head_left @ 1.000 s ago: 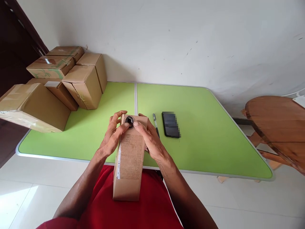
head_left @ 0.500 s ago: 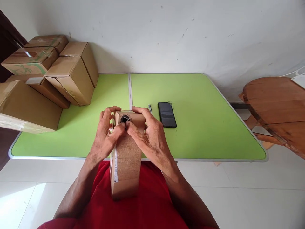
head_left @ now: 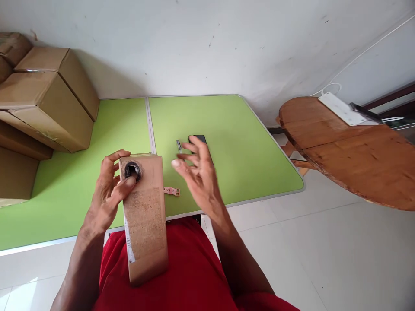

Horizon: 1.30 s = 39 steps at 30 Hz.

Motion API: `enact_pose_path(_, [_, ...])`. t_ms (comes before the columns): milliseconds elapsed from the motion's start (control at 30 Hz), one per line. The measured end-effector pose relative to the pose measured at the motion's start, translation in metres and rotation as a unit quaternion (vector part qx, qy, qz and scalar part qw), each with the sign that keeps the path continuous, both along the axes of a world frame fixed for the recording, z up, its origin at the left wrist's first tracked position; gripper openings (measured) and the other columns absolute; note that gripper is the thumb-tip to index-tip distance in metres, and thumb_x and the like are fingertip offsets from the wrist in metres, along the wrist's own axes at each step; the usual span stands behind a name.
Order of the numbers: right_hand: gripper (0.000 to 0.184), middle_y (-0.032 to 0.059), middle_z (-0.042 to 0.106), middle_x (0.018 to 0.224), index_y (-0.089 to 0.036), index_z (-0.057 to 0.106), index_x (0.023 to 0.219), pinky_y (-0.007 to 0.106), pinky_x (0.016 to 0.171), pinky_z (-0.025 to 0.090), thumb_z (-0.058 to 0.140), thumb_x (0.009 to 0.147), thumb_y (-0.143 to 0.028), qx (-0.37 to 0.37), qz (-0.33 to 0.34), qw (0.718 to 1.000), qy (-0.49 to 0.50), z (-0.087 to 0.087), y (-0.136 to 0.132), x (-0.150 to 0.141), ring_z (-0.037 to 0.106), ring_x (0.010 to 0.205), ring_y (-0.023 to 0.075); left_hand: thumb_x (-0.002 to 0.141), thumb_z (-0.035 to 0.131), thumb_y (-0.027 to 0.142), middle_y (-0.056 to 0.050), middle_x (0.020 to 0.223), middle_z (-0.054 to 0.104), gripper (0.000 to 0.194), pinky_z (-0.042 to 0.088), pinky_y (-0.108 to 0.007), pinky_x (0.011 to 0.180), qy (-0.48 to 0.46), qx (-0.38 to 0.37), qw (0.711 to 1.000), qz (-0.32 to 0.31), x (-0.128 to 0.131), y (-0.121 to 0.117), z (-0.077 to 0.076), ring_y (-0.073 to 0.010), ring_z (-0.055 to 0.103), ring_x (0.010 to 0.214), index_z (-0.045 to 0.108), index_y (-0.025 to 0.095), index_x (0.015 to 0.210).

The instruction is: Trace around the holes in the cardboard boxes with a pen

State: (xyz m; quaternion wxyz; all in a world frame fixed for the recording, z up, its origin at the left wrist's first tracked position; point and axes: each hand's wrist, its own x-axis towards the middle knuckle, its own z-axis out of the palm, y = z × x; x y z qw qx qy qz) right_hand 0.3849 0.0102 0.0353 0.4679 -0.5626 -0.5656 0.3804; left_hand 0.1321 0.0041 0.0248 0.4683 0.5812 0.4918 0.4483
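Observation:
My left hand (head_left: 108, 190) grips the far end of a long brown cardboard box (head_left: 144, 216) that leans from my lap onto the green table (head_left: 227, 129). Its thumb rests beside a dark round hole (head_left: 132, 170) in the top of the box. To the right of the box, my right hand (head_left: 199, 179) hovers above the table, fingers spread, holding nothing. Behind that hand lie a black phone (head_left: 198, 139) and a pen (head_left: 178, 144). A small pinkish strap piece (head_left: 171, 191) lies on the table between the box and my right hand.
Several sealed cardboard boxes (head_left: 48, 99) are stacked on the table's left side against the white wall. A round wooden table (head_left: 350, 147) stands to the right, carrying a white power strip (head_left: 339, 109). White floor tiles show below the table's edge.
My right hand has come off the box and moved right, fingers spread. The strap piece now lies on the table. The view has swung to the right.

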Motion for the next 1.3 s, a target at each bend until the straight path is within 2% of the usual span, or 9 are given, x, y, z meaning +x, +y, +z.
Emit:
enact_pose_path(167, [0.018,0.0152,0.085,0.113,-0.017,0.076,0.116,0.042,0.097,0.061,0.064,0.115,-0.031,-0.149,-0.051,0.925,-0.347,-0.023,0.015,0.039,0.081,0.105,0.0296,0.091,0.086,0.063,-0.006,0.145,0.062,0.087,0.052,-0.057,0.117,-0.025,-0.036,0.999,-0.018,-0.004,-0.009,-0.003,-0.0386,0.06,0.135,0.047,0.044,0.166])
enact_pose_path(367, [0.015,0.0271,0.086,0.118,-0.014,0.077,0.119,0.042,0.088,0.059,0.067,0.108,-0.015,-0.239,-0.046,0.885,-0.397,-0.055,0.04,0.005,0.083,0.111,0.0376,0.093,0.085,0.065,-0.01,0.167,0.049,0.105,0.044,-0.068,0.13,-0.012,-0.05,0.995,-0.082,0.0,-0.013,0.001,-0.0456,0.051,0.153,0.027,0.045,0.179])
enact_pose_path(500, [0.012,0.0258,0.085,0.104,-0.013,0.077,0.102,0.038,0.083,0.057,0.067,0.099,-0.007,-0.24,-0.071,0.898,-0.362,-0.067,0.053,0.005,0.083,0.108,0.0369,0.094,0.084,0.066,-0.012,0.176,0.04,0.108,0.037,-0.071,0.134,0.001,-0.062,0.994,-0.088,-0.006,-0.014,0.0,-0.0452,0.046,0.158,0.02,0.045,0.178])
enact_pose_path(600, [0.012,0.0129,0.079,0.077,-0.021,0.066,0.08,0.034,0.068,0.054,0.071,0.091,-0.017,-0.199,-0.063,0.938,-0.277,-0.058,0.054,0.02,0.082,0.083,0.0309,0.093,0.085,0.066,-0.016,0.177,0.04,0.112,0.039,-0.069,0.134,-0.013,-0.074,0.994,-0.085,-0.005,-0.015,0.001,-0.0464,0.044,0.162,0.017,0.04,0.178])
enact_pose_path(733, [0.013,-0.0006,0.073,0.071,-0.028,0.058,0.097,0.03,0.051,0.049,0.061,0.1,-0.04,-0.062,-0.071,0.994,-0.057,-0.018,0.039,0.026,0.071,0.055,0.0201,0.092,0.086,0.06,-0.017,0.176,0.042,0.11,0.042,-0.066,0.133,-0.022,-0.066,0.994,-0.085,0.002,-0.013,0.003,-0.0459,0.047,0.161,0.02,0.036,0.176])
enact_pose_path(867, [0.017,-0.0021,0.079,0.076,-0.029,0.069,0.1,0.031,0.052,0.057,0.081,0.1,-0.041,0.131,0.015,0.967,0.219,0.018,0.009,-0.006,0.077,0.062,0.0199,0.091,0.087,0.054,-0.016,0.167,0.049,0.107,0.045,-0.066,0.13,-0.042,-0.067,0.993,-0.091,0.009,-0.01,0.004,-0.0425,0.053,0.15,0.023,0.033,0.174])
enact_pose_path(967, [0.003,0.0006,0.083,0.09,-0.03,0.079,0.107,0.036,0.063,0.065,0.081,0.105,-0.031,0.194,0.043,0.959,0.201,0.021,-0.01,-0.036,0.081,0.076,0.0213,0.093,0.086,0.05,-0.013,0.16,0.054,0.103,0.048,-0.063,0.127,-0.056,-0.05,0.992,-0.1,0.01,-0.009,0.002,-0.0394,0.057,0.144,0.023,0.035,0.174])
enact_pose_path(1133, [0.012,0.0038,0.079,0.107,-0.031,0.082,0.107,0.046,0.089,0.068,0.077,0.107,-0.02,0.282,0.01,0.957,0.072,0.013,-0.016,-0.054,0.079,0.1,0.0244,0.093,0.085,0.046,-0.012,0.162,0.053,0.101,0.045,-0.061,0.13,-0.051,-0.044,0.994,-0.089,0.009,-0.01,0.001,-0.0382,0.057,0.146,0.025,0.037,0.173])
enact_pose_path(1300, [0.014,0.0042,0.078,0.108,-0.032,0.082,0.107,0.045,0.09,0.068,0.078,0.106,-0.018,0.293,0.01,0.956,0.019,0.019,-0.014,-0.051,0.079,0.1,0.0239,0.087,0.088,0.04,-0.017,0.163,0.052,0.105,0.048,-0.063,0.128,-0.021,-0.05,0.997,-0.056,0.014,-0.011,0.006,-0.038,0.06,0.14,0.027,0.032,0.173])
